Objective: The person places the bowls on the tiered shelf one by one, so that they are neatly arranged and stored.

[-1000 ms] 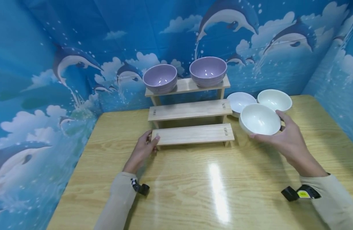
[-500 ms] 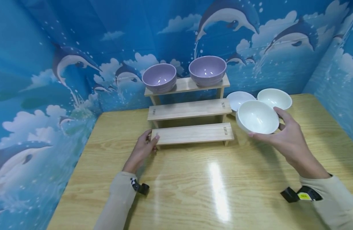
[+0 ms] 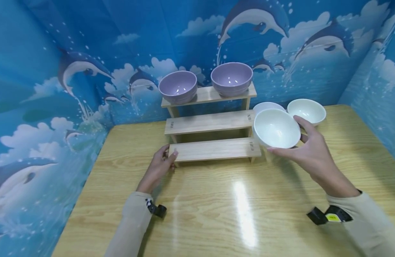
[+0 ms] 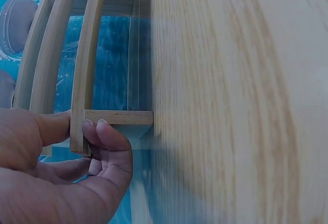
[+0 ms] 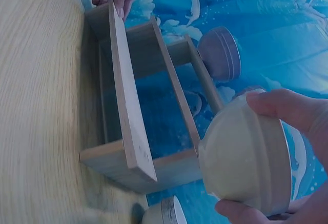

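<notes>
With my left hand I pinch the left end of the lowest shelf; my right hand grips one white bowl above the table.

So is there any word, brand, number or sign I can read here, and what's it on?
No text is clearly readable.
Yellow label on the right forearm's black device: marks too small and blurred.
Purple bowl, left wrist view: possible lettering on its side, too blurred.
</notes>
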Motion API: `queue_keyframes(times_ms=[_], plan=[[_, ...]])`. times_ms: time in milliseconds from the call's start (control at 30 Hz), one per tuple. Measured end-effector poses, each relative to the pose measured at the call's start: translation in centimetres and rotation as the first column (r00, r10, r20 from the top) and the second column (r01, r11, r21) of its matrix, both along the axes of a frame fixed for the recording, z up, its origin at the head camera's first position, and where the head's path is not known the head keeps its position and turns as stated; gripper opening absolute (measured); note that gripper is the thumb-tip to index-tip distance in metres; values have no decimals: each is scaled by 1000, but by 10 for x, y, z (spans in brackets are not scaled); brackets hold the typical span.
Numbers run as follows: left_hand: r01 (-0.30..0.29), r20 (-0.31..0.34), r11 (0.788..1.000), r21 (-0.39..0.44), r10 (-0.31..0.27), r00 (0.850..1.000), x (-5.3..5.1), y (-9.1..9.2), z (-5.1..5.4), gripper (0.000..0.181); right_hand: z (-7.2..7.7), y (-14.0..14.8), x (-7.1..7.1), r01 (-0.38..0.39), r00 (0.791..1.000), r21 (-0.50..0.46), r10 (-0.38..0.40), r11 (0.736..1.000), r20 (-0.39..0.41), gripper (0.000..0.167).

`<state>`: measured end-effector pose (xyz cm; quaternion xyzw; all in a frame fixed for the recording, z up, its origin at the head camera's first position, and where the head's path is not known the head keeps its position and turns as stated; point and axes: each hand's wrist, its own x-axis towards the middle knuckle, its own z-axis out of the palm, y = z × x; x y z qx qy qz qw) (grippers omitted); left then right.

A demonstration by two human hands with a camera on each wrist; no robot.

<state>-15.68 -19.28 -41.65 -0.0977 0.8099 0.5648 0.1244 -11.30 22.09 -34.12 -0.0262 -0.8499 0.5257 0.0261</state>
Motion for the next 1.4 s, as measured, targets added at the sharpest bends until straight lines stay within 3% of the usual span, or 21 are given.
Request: queue_keyframes(times_ms=[800, 1167, 1400], plan=[[-17, 22, 1000, -15, 17, 1000, -2, 2, 0, 69, 11, -58, -15, -179, 979, 18, 180, 984, -93, 121], [-12, 24, 1000, -24, 12, 1000, -2, 1, 1, 70, 4, -92, -32, -328, 928, -80, 305, 941, -216, 107], [-1, 16, 1000, -18, 1, 1000, -1, 1, 2, 70, 4, -109, -34, -350, 911, -53, 327, 935, -249, 108]])
